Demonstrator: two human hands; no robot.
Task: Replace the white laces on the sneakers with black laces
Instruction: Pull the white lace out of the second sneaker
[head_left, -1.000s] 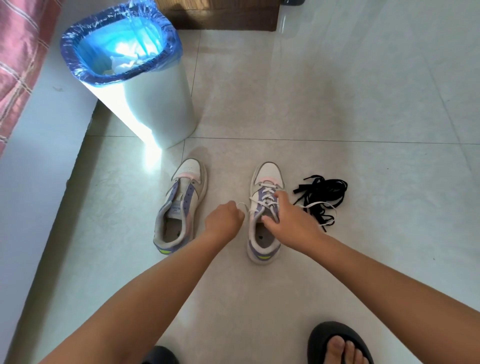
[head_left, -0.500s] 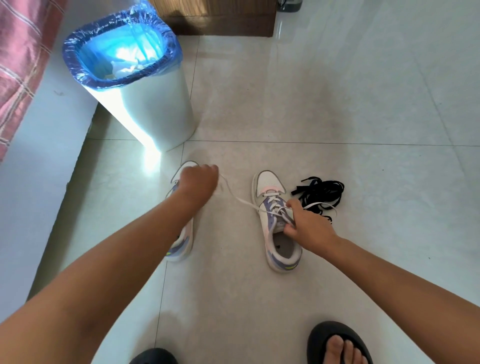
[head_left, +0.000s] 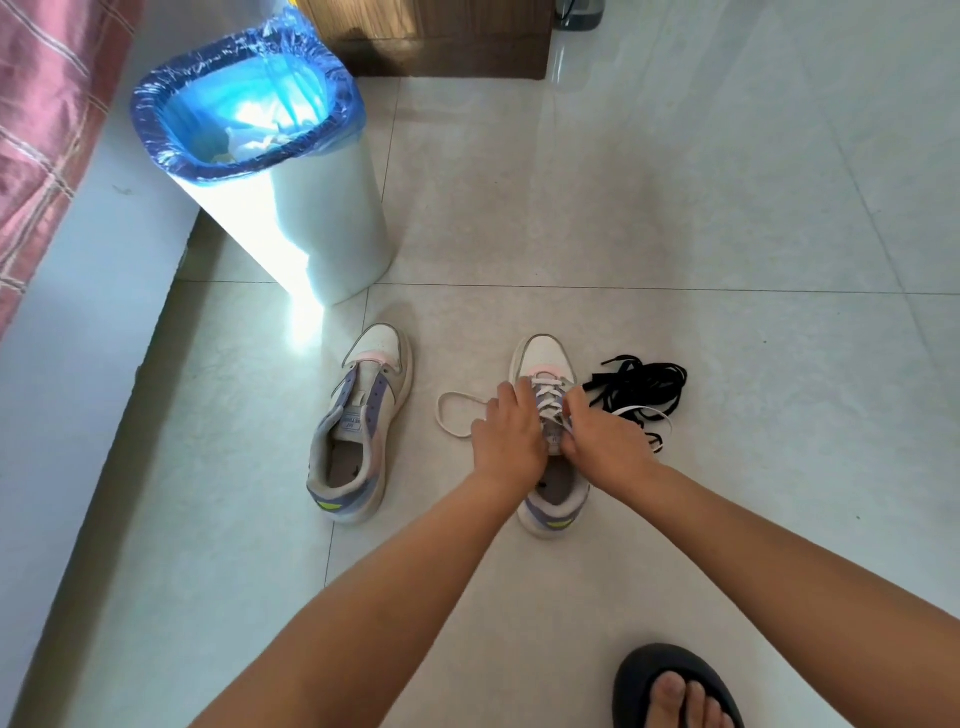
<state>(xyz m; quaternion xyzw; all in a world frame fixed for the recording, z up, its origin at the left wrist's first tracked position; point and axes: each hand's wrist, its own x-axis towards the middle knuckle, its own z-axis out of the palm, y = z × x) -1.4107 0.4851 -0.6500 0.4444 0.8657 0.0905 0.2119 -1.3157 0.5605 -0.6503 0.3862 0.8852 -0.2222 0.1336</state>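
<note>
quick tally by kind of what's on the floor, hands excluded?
Sneakers: 2, unlaced one and one with white lace
White laces: 1
Black lace piles: 1
Bins: 1
Sandals: 1
Total: 6

Pale glossy tile floor (head_left: 675, 208) with thin grout lines, pretty shiny. A white bin (head_left: 322, 218) with a blue bag (head_left: 156, 140) sits upper left, a bright patch of light at its base. Pink checked cloth (head_left: 47, 130) hangs at the far left over a white ledge (head_left: 78, 312). Dark wood furniture (head_left: 441, 47) up top.
</note>
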